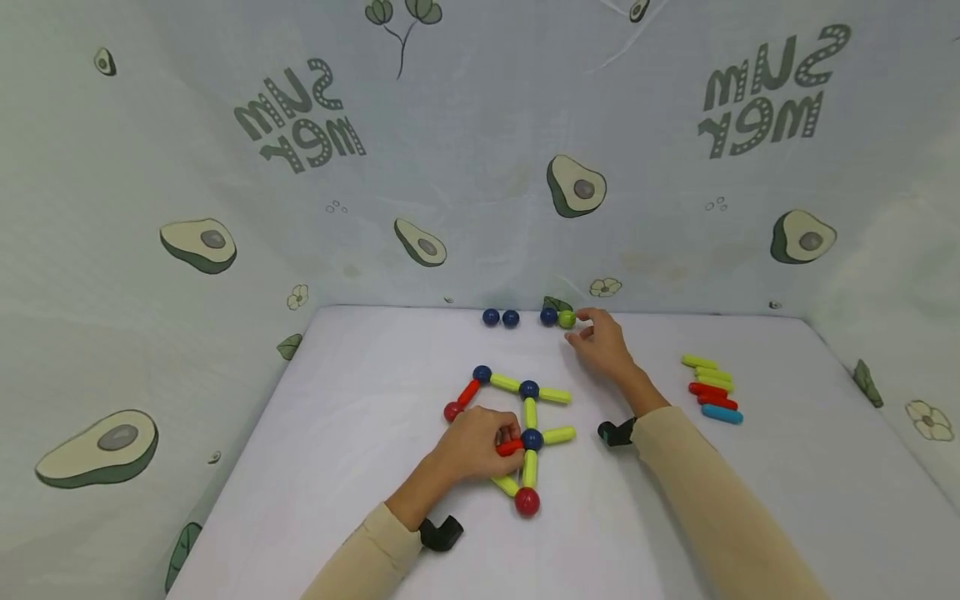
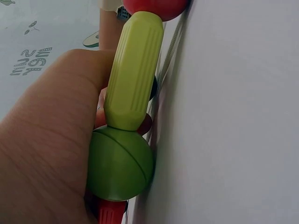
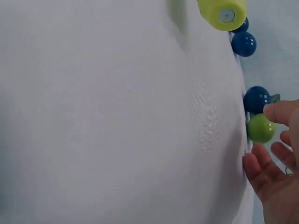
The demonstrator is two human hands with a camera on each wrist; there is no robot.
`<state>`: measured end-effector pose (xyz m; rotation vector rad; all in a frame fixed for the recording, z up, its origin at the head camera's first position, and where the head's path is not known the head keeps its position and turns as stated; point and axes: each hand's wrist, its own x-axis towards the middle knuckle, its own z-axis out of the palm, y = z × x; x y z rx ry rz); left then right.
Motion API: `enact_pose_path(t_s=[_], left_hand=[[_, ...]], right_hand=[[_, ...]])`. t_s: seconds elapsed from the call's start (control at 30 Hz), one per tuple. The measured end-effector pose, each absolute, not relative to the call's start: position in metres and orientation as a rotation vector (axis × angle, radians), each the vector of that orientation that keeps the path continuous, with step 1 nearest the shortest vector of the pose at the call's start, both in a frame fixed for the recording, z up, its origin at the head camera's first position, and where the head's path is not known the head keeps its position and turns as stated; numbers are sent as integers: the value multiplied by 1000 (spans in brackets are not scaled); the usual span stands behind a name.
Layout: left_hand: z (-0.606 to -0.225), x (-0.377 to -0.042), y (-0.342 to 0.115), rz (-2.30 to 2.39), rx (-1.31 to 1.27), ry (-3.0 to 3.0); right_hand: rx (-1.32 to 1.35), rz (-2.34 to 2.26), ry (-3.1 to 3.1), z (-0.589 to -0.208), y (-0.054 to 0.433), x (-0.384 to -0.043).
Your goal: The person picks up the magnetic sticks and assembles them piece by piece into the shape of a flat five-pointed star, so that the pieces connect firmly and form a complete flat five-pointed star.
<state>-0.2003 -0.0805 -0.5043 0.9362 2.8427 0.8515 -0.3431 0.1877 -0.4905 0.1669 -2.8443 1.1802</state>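
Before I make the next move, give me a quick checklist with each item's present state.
1. Left hand on the frame: ok, it grips a red rod.
2. Right hand near the far green ball: ok, alongside it.
3. Firm hold on that ball: not ok, thumb and fingers stand apart.
4. Gap between it and the neighbouring blue ball: not ok, none shows.
5. Upper yellow rod, right end free: ok.
6. All frame joints closed: cannot tell, not all show.

On the white worktop (image 1: 360,375) lie a ball-and-rod frame (image 1: 530,413), 3 blue balls (image 1: 511,318) and 1 green ball (image 1: 567,319) farther back, and rods (image 1: 712,390) at right.
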Motion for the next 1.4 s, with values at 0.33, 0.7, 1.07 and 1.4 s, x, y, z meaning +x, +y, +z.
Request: enact_pose_path(t_s=[0.33,0.7,1.07,1.4], left_hand=[[-503,-198,-81,841,963,2878],[-502,-199,-80,852,979,2869],[-504,-200,-81,854,973,2866],[-503,-200,-81,862,974,2860]], right_hand=[[244,1087,-2884,-494,183,-347],[230,1101,-2912,-488,193,-330],[258,1104,-2904,-485,217,-279],[353,1134,-2932,-481,221,-238]])
